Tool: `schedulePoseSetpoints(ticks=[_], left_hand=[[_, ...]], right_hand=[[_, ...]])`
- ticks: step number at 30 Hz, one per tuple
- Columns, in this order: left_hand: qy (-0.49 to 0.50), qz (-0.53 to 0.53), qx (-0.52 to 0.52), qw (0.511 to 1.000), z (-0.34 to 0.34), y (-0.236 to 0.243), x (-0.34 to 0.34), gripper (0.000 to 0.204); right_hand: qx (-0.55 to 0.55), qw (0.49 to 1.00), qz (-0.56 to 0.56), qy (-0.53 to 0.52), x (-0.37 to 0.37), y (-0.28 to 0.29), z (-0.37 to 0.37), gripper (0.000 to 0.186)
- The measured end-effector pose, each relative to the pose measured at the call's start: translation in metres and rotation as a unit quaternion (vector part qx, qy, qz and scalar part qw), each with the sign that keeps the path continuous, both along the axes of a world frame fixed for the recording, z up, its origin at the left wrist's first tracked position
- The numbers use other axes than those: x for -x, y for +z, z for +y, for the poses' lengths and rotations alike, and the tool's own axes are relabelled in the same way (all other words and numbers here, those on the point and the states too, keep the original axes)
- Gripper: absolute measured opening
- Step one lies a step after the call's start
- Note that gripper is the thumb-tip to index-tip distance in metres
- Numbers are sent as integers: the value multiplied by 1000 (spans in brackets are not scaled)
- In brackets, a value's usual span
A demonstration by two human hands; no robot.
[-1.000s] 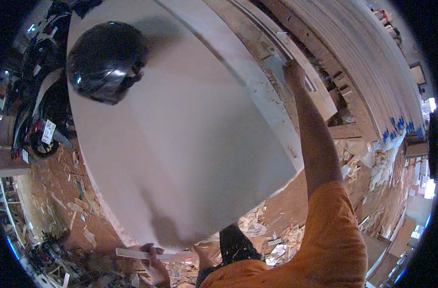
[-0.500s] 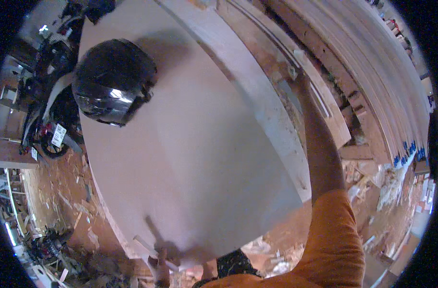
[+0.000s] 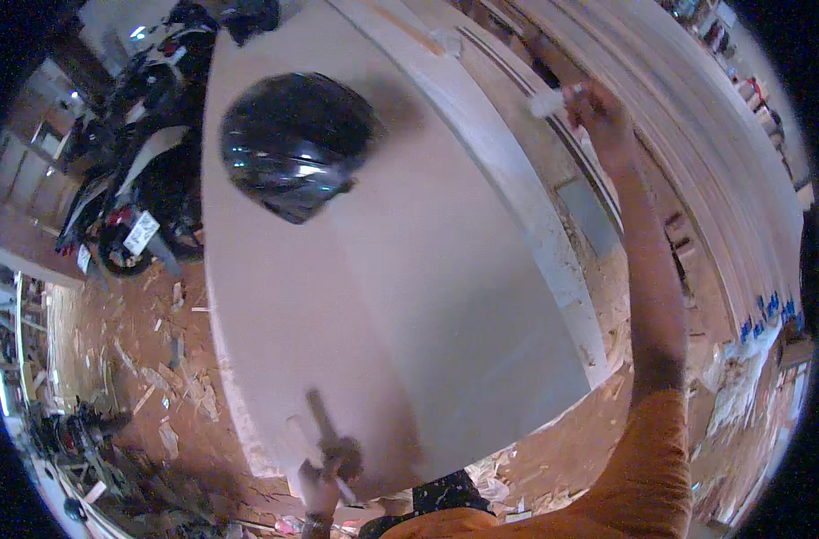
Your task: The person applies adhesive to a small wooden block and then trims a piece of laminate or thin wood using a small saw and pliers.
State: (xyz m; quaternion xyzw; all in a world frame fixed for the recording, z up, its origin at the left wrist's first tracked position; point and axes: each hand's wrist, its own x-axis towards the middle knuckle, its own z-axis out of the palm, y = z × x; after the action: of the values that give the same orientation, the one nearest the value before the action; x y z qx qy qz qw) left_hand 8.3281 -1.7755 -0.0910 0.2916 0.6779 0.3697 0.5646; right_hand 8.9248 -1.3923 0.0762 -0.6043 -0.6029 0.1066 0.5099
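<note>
At the near left corner of a large pale board [image 3: 355, 296], my left hand [image 3: 319, 490] is closed around a light, thin wooden strip [image 3: 301, 442] that slants over the surface. My right arm reaches far out past the board's right edge. There my right hand [image 3: 602, 117] is closed, with a small whitish object [image 3: 546, 104] at its fingertips, too blurred to name. Below that hand, a grey-blue rectangular piece [image 3: 589, 217] lies on the wooden ledge beside the board. A black motorcycle helmet [image 3: 297, 144] rests on the far left part of the board.
Motorcycles [image 3: 140, 198] stand close along the board's left side. A tall stack of long boards [image 3: 688, 153] rises on the right. Wood scraps cover the reddish floor [image 3: 158, 359]. Another dark object [image 3: 247, 18] sits at the board's far end.
My right hand has moved farther out and up from the ledge, uncovering the grey-blue piece. The left hand keeps the strip near the corner. The whole view has shifted, moving the helmet rightward in it.
</note>
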Motion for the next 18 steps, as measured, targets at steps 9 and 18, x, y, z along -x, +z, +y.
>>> schedulePoseSetpoints(ticks=[9, 18], left_hand=[[-97, -9, -150, 984, -94, 77, 97, 37], [339, 108, 29, 934, -395, 88, 406, 38]], right_hand=[[-216, 862, -160, 430, 486, 453, -191, 40], [-474, 477, -57, 738, 863, 654, -486, 36]])
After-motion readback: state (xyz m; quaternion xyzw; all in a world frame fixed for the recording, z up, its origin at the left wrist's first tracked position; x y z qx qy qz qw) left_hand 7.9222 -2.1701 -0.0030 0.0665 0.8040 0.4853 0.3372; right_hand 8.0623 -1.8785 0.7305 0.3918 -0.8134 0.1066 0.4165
